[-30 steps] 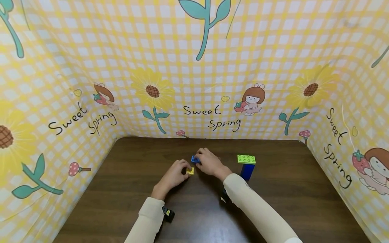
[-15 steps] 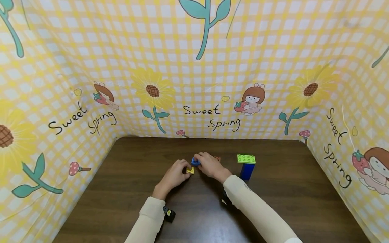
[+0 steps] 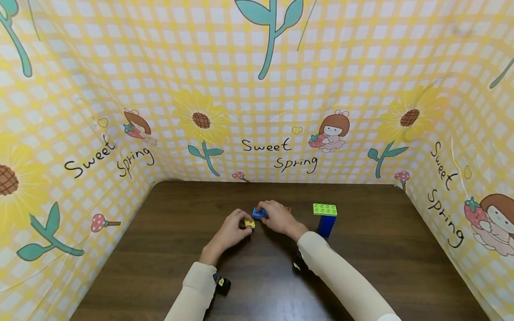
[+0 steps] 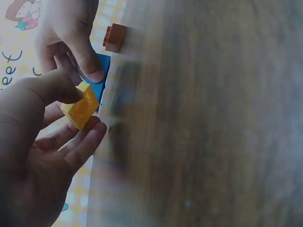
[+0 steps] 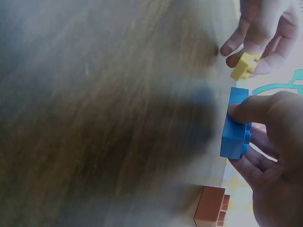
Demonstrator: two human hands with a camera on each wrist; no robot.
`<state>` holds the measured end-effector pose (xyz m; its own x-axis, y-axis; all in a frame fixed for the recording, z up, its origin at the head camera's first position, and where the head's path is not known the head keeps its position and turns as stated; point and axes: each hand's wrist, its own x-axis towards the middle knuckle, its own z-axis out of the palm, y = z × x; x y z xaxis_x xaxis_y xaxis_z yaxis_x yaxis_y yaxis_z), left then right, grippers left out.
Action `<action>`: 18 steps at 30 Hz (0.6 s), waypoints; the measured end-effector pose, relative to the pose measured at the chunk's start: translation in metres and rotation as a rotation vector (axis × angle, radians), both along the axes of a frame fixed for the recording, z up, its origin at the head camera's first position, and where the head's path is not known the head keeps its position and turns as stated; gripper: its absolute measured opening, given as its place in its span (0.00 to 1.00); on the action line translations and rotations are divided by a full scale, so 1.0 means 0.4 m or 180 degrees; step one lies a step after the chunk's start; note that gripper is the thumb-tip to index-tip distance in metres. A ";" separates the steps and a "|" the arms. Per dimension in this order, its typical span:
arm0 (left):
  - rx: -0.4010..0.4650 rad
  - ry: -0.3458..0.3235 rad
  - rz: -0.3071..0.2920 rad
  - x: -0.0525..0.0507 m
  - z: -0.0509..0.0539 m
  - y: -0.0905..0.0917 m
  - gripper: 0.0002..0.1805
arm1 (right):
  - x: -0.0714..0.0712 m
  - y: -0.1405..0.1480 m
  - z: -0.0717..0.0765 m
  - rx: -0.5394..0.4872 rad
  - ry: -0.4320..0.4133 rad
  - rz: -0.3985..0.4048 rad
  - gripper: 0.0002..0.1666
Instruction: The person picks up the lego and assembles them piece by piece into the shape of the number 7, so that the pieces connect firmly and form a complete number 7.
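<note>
From my remote feed, I see the left hand (image 3: 230,230) pinching a small yellow plastic brick (image 4: 85,112) between thumb and fingers, while the right hand (image 3: 279,217) grips a longer rectangular blue plastic brick (image 5: 232,137). The two bricks are near each other, apart, towards the table's (image 3: 257,276) far edge. Just beyond the right hand is a reddish-brown studded plastic brick (image 5: 210,204). Towards the right edge, a lime-green studded plate (image 3: 325,209) tops an upright dark-blue block (image 3: 326,226).
</note>
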<state>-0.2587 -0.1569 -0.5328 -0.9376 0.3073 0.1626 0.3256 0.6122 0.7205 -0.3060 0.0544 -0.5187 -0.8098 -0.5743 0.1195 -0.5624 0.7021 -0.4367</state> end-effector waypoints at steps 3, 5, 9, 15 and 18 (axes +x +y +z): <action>0.0133 -0.0041 0.0033 0.003 0.001 -0.001 0.08 | 0.003 0.004 0.006 -0.0183 -0.0108 -0.0029 0.15; 0.0223 -0.0035 0.0053 0.006 0.001 -0.001 0.08 | 0.007 0.007 0.010 -0.0313 -0.0190 -0.0034 0.16; 0.0447 -0.0038 0.0095 0.013 -0.001 -0.001 0.09 | 0.019 0.016 0.022 -0.0642 -0.0387 -0.0033 0.16; 0.0862 0.0040 0.0131 0.024 -0.002 0.001 0.09 | 0.034 0.033 0.026 -0.1081 -0.0627 -0.0071 0.16; 0.0962 0.0134 0.0139 0.031 -0.001 0.003 0.09 | 0.041 0.042 0.029 -0.1295 -0.0735 -0.0097 0.15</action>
<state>-0.2464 -0.1558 -0.5331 -0.9393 0.1988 0.2795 0.3372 0.3863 0.8585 -0.2896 0.0711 -0.5070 -0.8575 -0.4936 0.1448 -0.3998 0.4625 -0.7913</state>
